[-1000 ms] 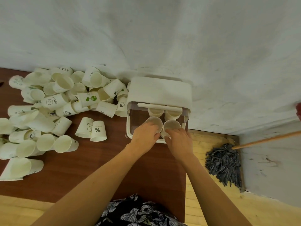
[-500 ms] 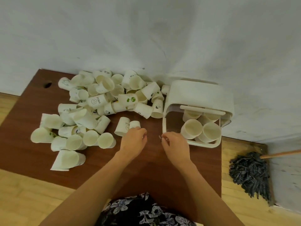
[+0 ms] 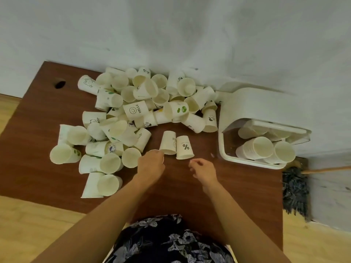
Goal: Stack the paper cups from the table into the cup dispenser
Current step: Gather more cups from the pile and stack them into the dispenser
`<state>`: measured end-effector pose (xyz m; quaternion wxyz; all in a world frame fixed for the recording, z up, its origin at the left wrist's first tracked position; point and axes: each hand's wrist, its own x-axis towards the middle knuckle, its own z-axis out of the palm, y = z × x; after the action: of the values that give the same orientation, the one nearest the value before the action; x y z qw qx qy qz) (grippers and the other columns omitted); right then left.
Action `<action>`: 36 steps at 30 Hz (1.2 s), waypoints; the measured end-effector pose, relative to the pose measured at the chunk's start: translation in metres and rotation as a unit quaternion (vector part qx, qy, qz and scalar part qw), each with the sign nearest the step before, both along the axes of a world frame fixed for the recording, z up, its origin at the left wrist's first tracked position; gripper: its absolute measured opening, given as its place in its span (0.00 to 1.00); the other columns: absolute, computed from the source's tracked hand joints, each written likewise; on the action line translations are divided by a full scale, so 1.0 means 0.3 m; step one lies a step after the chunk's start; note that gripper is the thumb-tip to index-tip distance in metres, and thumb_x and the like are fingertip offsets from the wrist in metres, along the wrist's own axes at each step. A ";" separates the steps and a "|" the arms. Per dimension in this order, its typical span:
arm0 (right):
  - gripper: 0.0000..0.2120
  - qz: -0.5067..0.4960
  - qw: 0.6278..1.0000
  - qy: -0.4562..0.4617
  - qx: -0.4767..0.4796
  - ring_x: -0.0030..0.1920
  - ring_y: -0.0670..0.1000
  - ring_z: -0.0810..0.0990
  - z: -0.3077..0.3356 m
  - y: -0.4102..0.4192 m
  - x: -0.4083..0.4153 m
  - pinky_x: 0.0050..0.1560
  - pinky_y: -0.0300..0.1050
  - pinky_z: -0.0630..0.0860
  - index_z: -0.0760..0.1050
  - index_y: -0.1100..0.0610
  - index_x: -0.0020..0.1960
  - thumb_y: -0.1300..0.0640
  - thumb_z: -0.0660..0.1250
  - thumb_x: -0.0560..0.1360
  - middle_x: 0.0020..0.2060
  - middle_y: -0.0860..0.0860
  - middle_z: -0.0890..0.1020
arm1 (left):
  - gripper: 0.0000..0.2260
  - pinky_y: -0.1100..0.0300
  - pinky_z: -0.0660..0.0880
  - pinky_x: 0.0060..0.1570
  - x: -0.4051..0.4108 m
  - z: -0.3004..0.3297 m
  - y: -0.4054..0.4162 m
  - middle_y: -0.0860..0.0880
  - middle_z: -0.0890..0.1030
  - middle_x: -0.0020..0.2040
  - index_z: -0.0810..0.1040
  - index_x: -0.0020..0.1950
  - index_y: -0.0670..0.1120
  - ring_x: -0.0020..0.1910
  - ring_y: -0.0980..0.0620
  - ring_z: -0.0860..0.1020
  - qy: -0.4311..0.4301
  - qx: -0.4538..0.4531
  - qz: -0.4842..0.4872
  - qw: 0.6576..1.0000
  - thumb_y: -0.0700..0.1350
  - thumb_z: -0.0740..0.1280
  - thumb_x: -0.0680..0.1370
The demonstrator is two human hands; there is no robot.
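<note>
Cups: a big heap of white paper cups point(image 3: 140, 111) lies on the brown table point(image 3: 38, 149), at about 11 o'clock from the hands. Most lie on their sides.
Two cups apart: one cup with a face on it point(image 3: 168, 142) and one cup with a % sign point(image 3: 184, 147) stand upside down, touching, just at 12 o'clock from the hands.
Cup box: the white cup dispenser point(image 3: 252, 109) sits at 2 o'clock, at the table's right edge by the wall. Stacks of cups point(image 3: 264, 149) lie inside it.
Left hand: the left hand point(image 3: 151, 165) has curled fingers over a cup rim point(image 3: 154, 151), right beside the face cup. How it grips the rim is hard to see.
Right hand: the right hand point(image 3: 204, 169) is just above the table, fingers loose and a bit curled, holding nothing.
Far off: a mop point(image 3: 295, 190) lies on the floor at 3 o'clock.
</note>
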<state>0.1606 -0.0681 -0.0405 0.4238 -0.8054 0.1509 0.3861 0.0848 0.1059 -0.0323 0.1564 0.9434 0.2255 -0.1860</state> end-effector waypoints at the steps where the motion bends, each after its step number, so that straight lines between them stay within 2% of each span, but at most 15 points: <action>1: 0.05 -0.030 0.999 0.021 0.010 0.46 0.48 0.81 -0.008 0.013 -0.004 0.48 0.46 0.80 0.82 0.50 0.46 0.55 0.67 0.77 0.46 0.51 0.85 | 0.06 0.55 0.73 0.40 0.001 -0.005 0.005 0.50 0.78 0.48 0.77 0.51 0.47 0.47 0.48 0.78 -0.003 -0.006 -0.006 1.000 0.45 0.64 0.76; 5: 0.04 -0.150 0.983 0.099 0.049 0.46 0.48 0.81 -0.009 0.094 0.003 0.47 0.44 0.79 0.80 0.54 0.50 0.56 0.68 0.77 0.46 0.51 0.84 | 0.06 0.56 0.71 0.40 0.011 0.003 0.027 0.48 0.77 0.46 0.76 0.50 0.45 0.45 0.47 0.79 -0.030 -0.019 0.003 0.999 0.45 0.61 0.79; 8: 0.07 -0.224 0.963 0.135 0.072 0.46 0.49 0.81 -0.017 0.159 0.023 0.45 0.44 0.79 0.79 0.56 0.51 0.54 0.71 0.76 0.45 0.52 0.84 | 0.06 0.56 0.69 0.37 0.014 0.040 0.059 0.47 0.79 0.44 0.75 0.48 0.45 0.44 0.47 0.77 -0.066 -0.030 -0.014 0.997 0.46 0.61 0.78; 11: 0.06 -0.264 0.953 0.128 0.075 0.45 0.50 0.82 -0.034 0.199 0.036 0.40 0.43 0.79 0.77 0.57 0.49 0.56 0.71 0.75 0.44 0.54 0.84 | 0.05 0.54 0.73 0.39 0.007 0.074 0.090 0.50 0.78 0.44 0.76 0.47 0.47 0.43 0.49 0.75 -0.128 -0.072 -0.001 0.989 0.47 0.62 0.78; 14: 0.06 -0.297 0.946 0.101 0.080 0.41 0.48 0.82 -0.040 0.192 0.043 0.34 0.40 0.76 0.77 0.59 0.51 0.60 0.70 0.76 0.43 0.55 0.83 | 0.05 0.55 0.72 0.40 0.005 0.111 0.101 0.53 0.77 0.43 0.76 0.48 0.48 0.43 0.51 0.74 -0.169 -0.101 0.027 0.980 0.47 0.63 0.77; 16: 0.04 -0.276 0.957 0.060 0.059 0.44 0.49 0.81 -0.028 0.164 0.049 0.37 0.41 0.77 0.78 0.60 0.49 0.60 0.70 0.76 0.45 0.54 0.81 | 0.04 0.58 0.72 0.41 0.008 0.133 0.099 0.54 0.77 0.44 0.77 0.50 0.49 0.43 0.54 0.73 -0.198 -0.114 0.046 0.972 0.47 0.64 0.77; 18: 0.03 -0.234 0.972 -0.005 0.030 0.46 0.49 0.80 0.015 0.121 0.049 0.44 0.44 0.81 0.78 0.59 0.45 0.59 0.69 0.77 0.46 0.51 0.78 | 0.04 0.60 0.71 0.41 0.016 0.149 0.092 0.56 0.77 0.45 0.78 0.51 0.50 0.42 0.56 0.73 -0.229 -0.126 0.061 0.963 0.46 0.66 0.77; 20: 0.02 -0.192 0.979 -0.069 0.006 0.49 0.48 0.80 0.076 0.064 0.040 0.46 0.43 0.81 0.77 0.54 0.49 0.58 0.68 0.77 0.52 0.49 0.78 | 0.04 0.59 0.73 0.42 0.029 0.166 0.076 0.55 0.77 0.45 0.78 0.51 0.50 0.42 0.56 0.74 -0.249 -0.140 0.064 0.956 0.45 0.66 0.77; 22: 0.06 -0.157 0.978 -0.138 -0.019 0.54 0.48 0.79 0.132 -0.003 0.030 0.48 0.43 0.82 0.76 0.51 0.54 0.57 0.68 0.77 0.56 0.48 0.79 | 0.05 0.55 0.76 0.44 0.046 0.189 0.047 0.55 0.77 0.48 0.78 0.52 0.50 0.45 0.55 0.76 -0.266 -0.157 0.058 0.949 0.44 0.66 0.77; 24: 0.07 -0.119 0.970 -0.208 -0.040 0.53 0.45 0.78 0.186 -0.073 0.022 0.47 0.39 0.80 0.76 0.50 0.55 0.56 0.67 0.78 0.56 0.46 0.79 | 0.06 0.54 0.77 0.46 0.066 0.219 0.006 0.53 0.78 0.50 0.79 0.54 0.49 0.47 0.55 0.76 -0.281 -0.170 0.043 0.944 0.44 0.66 0.78; 26: 0.08 -0.087 0.955 -0.278 -0.054 0.49 0.43 0.78 0.236 -0.144 0.017 0.44 0.34 0.75 0.77 0.53 0.57 0.57 0.66 0.78 0.53 0.45 0.80 | 0.06 0.54 0.76 0.47 0.086 0.255 -0.048 0.52 0.78 0.50 0.79 0.54 0.47 0.48 0.54 0.76 -0.299 -0.174 0.015 0.938 0.43 0.67 0.78; 29: 0.09 -0.020 0.913 -0.397 -0.093 0.48 0.48 0.78 0.291 -0.252 0.024 0.47 0.44 0.77 0.78 0.55 0.58 0.56 0.66 0.78 0.50 0.49 0.81 | 0.06 0.60 0.75 0.46 0.120 0.314 -0.147 0.51 0.79 0.51 0.80 0.54 0.46 0.47 0.53 0.76 -0.320 -0.177 -0.013 0.931 0.41 0.68 0.77; 32: 0.09 0.020 0.869 -0.481 -0.112 0.49 0.49 0.76 0.350 -0.351 0.043 0.46 0.43 0.74 0.79 0.57 0.57 0.60 0.68 0.77 0.48 0.50 0.81 | 0.07 0.71 0.67 0.47 0.157 0.369 -0.265 0.52 0.78 0.52 0.80 0.54 0.46 0.48 0.55 0.75 -0.318 -0.165 -0.035 0.933 0.41 0.69 0.77; 36: 0.09 0.020 0.828 -0.543 -0.141 0.51 0.53 0.78 0.398 -0.495 0.084 0.47 0.44 0.74 0.80 0.60 0.55 0.63 0.71 0.75 0.49 0.52 0.83 | 0.08 0.66 0.71 0.50 0.216 0.409 -0.433 0.53 0.77 0.52 0.80 0.54 0.47 0.50 0.57 0.73 -0.321 -0.165 -0.054 0.931 0.41 0.69 0.76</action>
<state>0.1857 -0.2165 0.0789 0.3112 -0.9390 -0.0670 -0.1304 0.1495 -0.0240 0.0903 0.3633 0.9245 0.0784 0.0842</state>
